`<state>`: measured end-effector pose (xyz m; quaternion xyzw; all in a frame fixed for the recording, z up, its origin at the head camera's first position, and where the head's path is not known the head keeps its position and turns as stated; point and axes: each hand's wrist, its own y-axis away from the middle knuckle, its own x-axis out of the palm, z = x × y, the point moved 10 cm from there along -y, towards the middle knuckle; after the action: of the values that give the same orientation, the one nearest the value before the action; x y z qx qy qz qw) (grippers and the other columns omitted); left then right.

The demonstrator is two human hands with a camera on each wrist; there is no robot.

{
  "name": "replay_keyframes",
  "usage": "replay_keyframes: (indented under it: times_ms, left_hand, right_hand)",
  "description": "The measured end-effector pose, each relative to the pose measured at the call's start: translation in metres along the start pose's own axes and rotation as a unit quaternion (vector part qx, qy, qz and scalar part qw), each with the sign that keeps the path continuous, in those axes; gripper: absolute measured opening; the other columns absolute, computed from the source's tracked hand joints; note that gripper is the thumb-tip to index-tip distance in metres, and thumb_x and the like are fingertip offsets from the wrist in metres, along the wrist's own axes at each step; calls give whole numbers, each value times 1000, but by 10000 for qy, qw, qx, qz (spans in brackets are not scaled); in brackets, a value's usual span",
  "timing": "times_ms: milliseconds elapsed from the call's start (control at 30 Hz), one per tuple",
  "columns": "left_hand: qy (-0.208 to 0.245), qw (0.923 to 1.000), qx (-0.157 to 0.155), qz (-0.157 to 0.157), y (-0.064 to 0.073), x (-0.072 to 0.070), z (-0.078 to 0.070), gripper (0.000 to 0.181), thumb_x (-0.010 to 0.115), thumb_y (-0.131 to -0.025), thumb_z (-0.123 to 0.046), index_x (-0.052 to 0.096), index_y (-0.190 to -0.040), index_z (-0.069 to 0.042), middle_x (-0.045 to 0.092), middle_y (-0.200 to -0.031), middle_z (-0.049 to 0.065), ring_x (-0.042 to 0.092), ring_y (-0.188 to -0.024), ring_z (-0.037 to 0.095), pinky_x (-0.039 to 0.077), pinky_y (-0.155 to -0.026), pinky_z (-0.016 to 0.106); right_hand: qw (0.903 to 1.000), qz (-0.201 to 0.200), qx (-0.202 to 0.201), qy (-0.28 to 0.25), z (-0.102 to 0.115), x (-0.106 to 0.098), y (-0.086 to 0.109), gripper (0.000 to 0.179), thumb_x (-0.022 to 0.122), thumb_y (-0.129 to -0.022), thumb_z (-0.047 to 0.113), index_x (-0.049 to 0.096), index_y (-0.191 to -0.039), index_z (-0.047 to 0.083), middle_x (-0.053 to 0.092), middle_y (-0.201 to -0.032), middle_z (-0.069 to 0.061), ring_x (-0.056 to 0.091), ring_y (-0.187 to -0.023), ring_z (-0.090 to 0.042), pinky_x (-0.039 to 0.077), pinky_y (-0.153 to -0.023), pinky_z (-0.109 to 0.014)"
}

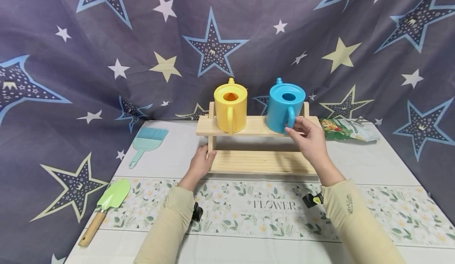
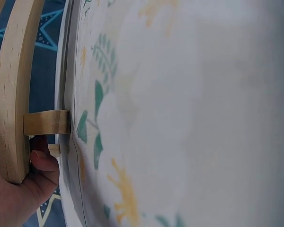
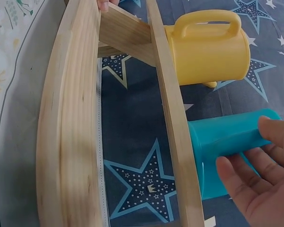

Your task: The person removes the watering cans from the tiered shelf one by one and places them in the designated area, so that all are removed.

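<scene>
A two-tier wooden shelf (image 1: pixel 256 162) stands at the middle of the table. My left hand (image 1: pixel 200 162) grips its lower left end, fingers curled round the wood in the left wrist view. On the top board sit a yellow watering can (image 1: pixel 222 112) at left and a blue watering can (image 1: pixel 276 110) at right, both upright, spouts to the back. My right hand (image 1: pixel 309 137) is at the blue can's handle (image 1: pixel 291 116), fingertips at its lower part. In the right wrist view the thumb (image 3: pixel 227 170) and fingers are spread beside the blue can.
A light-blue brush and dustpan (image 1: pixel 147 141) lies at the back left. Nearer is a green trowel (image 1: pixel 114 195) with a wooden handle. Behind the shelf's right end lies a printed bag (image 1: pixel 348 130) with a clip. A star-patterned curtain (image 1: pixel 256 31) hangs behind the table.
</scene>
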<state>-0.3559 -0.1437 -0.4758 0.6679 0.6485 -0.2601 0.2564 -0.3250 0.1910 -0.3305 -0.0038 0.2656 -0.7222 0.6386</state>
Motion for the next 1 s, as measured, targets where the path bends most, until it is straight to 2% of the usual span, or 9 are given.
replay_keyframes:
  times_ms: [167, 367, 500, 667, 800, 867, 1000]
  left_hand:
    - [44, 10000, 1, -20, 1, -2, -1, 52, 45, -104, -31, 38, -148, -4, 46, -134, 19, 49, -124, 35, 39, -105, 50]
    - [51, 10000, -1, -30, 0, -1, 1, 52, 45, -104, -31, 37, -148, -5, 46, -135, 19, 49, -124, 35, 38, -106, 50]
    - [33, 10000, 15, -38, 0, 0, 1, 53, 45, -104, -32, 37, -148, -4, 47, -134, 19, 49, -124, 35, 38, -106, 50]
    - [39, 10000, 46, -56, 0, -1, 0, 52, 45, -104, -32, 38, -148, -4, 47, -133, 19, 49, -123, 35, 39, -105, 49]
    - [64, 9999, 50, -69, 0, -1, 1, 52, 46, -104, -31, 38, -148, -4, 47, -133, 19, 50, -123, 34, 39, -105, 50]
    - [64, 9999, 49, -79, 0, -1, 1, 52, 46, -104, -31, 38, -148, -4, 48, -133, 19, 50, -123, 34, 39, -105, 49]
    - [53, 9999, 39, -88, 0, -1, 1, 52, 46, -104, -31, 38, -148, -4, 48, -133, 19, 49, -123, 34, 39, -105, 49]
  right_hand:
    - [9997, -83, -73, 228, 4, 0, 0, 34, 71, -92, 20, 65, -120, 2, 70, -107, -15, 62, -91, -1, 53, -77, -18]
    - [9990, -153, -70, 412, 4, 0, 0, 32, 69, -93, 21, 64, -120, 3, 70, -106, -13, 64, -94, -11, 56, -80, -32]
    - [9982, -266, -169, 503, 5, -1, 1, 30, 68, -94, 19, 63, -119, 3, 70, -104, -13, 65, -94, -16, 55, -78, -25]
    - [9962, -439, -360, 664, 7, -3, 3, 30, 67, -94, 18, 64, -119, 3, 70, -101, -13, 66, -92, -18, 51, -73, -14]
    - [9945, -554, -518, 727, 9, -6, 5, 30, 67, -94, 18, 65, -120, 3, 71, -100, -14, 67, -90, -19, 49, -71, -10]
    - [9938, -626, -563, 727, 9, -7, 6, 30, 67, -94, 17, 66, -121, 4, 71, -101, -14, 66, -89, -16, 48, -70, -8]
    - [9925, -764, -603, 741, 10, -11, 10, 33, 69, -92, 15, 66, -123, 4, 72, -102, -15, 62, -86, 1, 49, -69, -8]
